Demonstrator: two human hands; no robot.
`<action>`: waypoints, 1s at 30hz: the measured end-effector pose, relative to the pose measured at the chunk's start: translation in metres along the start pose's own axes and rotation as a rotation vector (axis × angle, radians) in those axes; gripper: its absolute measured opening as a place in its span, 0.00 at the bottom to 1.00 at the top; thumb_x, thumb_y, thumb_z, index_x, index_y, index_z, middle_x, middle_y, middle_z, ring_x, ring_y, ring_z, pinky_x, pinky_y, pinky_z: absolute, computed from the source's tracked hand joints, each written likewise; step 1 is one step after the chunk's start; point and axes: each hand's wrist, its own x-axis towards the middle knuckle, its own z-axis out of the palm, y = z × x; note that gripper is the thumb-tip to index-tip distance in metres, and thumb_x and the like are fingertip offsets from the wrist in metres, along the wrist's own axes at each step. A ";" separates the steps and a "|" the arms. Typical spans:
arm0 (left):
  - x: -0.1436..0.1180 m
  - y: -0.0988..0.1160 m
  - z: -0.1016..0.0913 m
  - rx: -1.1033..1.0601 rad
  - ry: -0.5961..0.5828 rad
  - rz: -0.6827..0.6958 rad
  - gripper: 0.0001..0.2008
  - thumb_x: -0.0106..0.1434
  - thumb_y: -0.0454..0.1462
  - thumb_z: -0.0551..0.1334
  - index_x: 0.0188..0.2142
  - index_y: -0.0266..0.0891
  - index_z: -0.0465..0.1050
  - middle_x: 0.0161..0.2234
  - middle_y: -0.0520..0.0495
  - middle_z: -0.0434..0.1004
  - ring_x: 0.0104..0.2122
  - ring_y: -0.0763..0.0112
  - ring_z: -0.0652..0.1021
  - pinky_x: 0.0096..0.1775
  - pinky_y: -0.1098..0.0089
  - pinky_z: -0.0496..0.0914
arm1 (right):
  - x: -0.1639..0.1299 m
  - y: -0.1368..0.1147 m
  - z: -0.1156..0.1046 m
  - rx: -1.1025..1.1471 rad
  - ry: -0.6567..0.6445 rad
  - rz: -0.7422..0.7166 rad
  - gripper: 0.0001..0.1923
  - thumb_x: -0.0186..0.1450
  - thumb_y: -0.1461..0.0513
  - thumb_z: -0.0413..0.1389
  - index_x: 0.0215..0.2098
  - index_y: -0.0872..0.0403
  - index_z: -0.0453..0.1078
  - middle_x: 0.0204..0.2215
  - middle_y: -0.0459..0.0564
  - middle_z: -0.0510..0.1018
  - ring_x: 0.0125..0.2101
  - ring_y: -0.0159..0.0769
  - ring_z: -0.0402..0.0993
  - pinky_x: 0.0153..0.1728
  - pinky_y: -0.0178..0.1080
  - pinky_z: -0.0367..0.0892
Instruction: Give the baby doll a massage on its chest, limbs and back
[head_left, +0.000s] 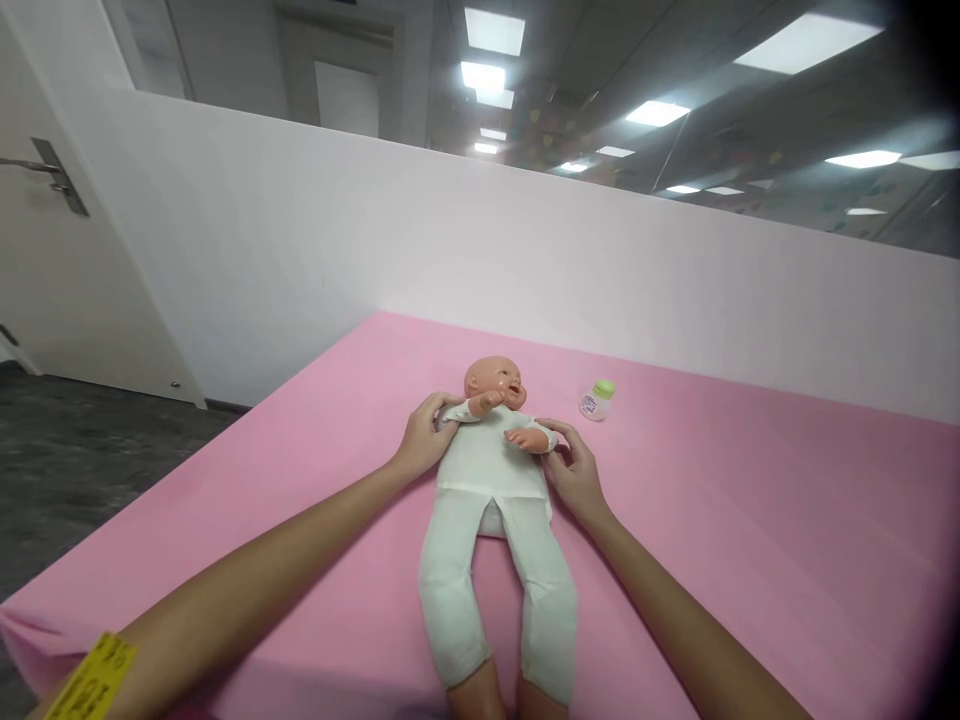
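Pink padded surface (750, 520), flat, set vs. white wall. On it: 1 baby doll (491, 500), supine, white outfit, head twd wall. Also 1 small bottle (596, 402) w/ green cap, near doll's head, not touching.

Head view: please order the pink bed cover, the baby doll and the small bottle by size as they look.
1. Pink bed cover, clearly the largest.
2. Baby doll, lying on the cover between the left hand and right hand.
3. Small bottle, the smallest, though it lies slightly farther away.

Single head-worn view, aimed forward and down from near edge of pink bed (750, 520); white partition (525, 250) seen far, door (52, 280) far left.
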 end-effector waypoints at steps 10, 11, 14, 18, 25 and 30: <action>0.004 -0.017 0.002 -0.193 0.202 -0.210 0.18 0.66 0.40 0.64 0.52 0.42 0.63 0.51 0.42 0.73 0.50 0.62 0.76 0.52 0.62 0.71 | 0.007 0.008 -0.002 0.284 0.183 0.205 0.16 0.66 0.55 0.61 0.51 0.49 0.70 0.45 0.49 0.78 0.46 0.42 0.75 0.43 0.43 0.73; 0.004 -0.018 0.001 -0.194 0.208 -0.215 0.18 0.66 0.40 0.64 0.53 0.42 0.63 0.51 0.41 0.73 0.50 0.62 0.77 0.51 0.62 0.72 | 0.007 0.009 -0.002 0.283 0.198 0.210 0.16 0.66 0.55 0.61 0.51 0.49 0.70 0.44 0.49 0.78 0.45 0.42 0.75 0.42 0.43 0.73; 0.004 -0.017 0.001 -0.187 0.212 -0.217 0.19 0.66 0.41 0.64 0.53 0.42 0.63 0.51 0.42 0.73 0.49 0.62 0.77 0.50 0.62 0.72 | 0.005 0.011 -0.001 0.230 0.203 0.185 0.15 0.67 0.55 0.60 0.50 0.50 0.70 0.44 0.50 0.78 0.44 0.42 0.75 0.42 0.43 0.73; 0.001 -0.007 0.000 -0.088 0.111 -0.128 0.15 0.65 0.38 0.64 0.51 0.43 0.69 0.50 0.45 0.76 0.48 0.62 0.76 0.49 0.63 0.71 | 0.002 0.006 -0.002 0.067 0.080 0.065 0.16 0.67 0.58 0.58 0.53 0.49 0.72 0.49 0.52 0.79 0.48 0.45 0.75 0.46 0.47 0.72; -0.003 -0.001 0.001 0.107 0.019 0.089 0.16 0.59 0.29 0.58 0.46 0.43 0.74 0.48 0.46 0.77 0.50 0.60 0.75 0.52 0.61 0.69 | -0.001 0.002 -0.001 -0.150 -0.048 -0.182 0.20 0.64 0.66 0.55 0.52 0.46 0.76 0.53 0.52 0.78 0.57 0.49 0.70 0.55 0.53 0.68; -0.002 0.000 -0.001 0.038 0.048 -0.036 0.12 0.63 0.35 0.63 0.47 0.42 0.75 0.47 0.46 0.79 0.49 0.60 0.78 0.50 0.62 0.71 | 0.001 0.001 0.001 -0.007 0.016 0.023 0.19 0.64 0.62 0.57 0.53 0.48 0.74 0.54 0.53 0.78 0.55 0.48 0.73 0.51 0.50 0.71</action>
